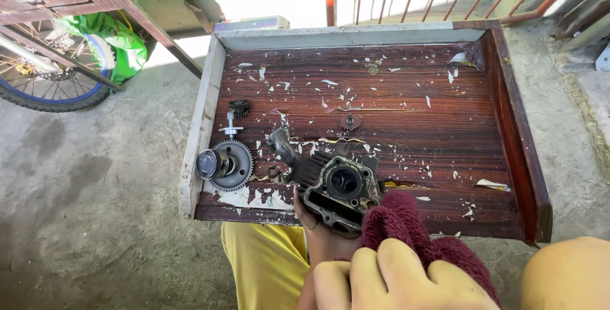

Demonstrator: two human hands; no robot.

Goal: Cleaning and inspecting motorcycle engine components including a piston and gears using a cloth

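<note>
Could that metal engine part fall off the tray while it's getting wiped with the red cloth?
It might. The engine part sits at the near edge of the wooden tray, steadied by the left hand, so a hard push from the red cloth in the right hand could tip it off. The big gear also lies near the tray's corner and could get knocked off.

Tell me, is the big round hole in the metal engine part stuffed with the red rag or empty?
Empty. The round bore of the dark finned metal engine cylinder shows open and dark inside, while the fuzzy maroon cloth rag sits beside it, against its right edge.
</note>
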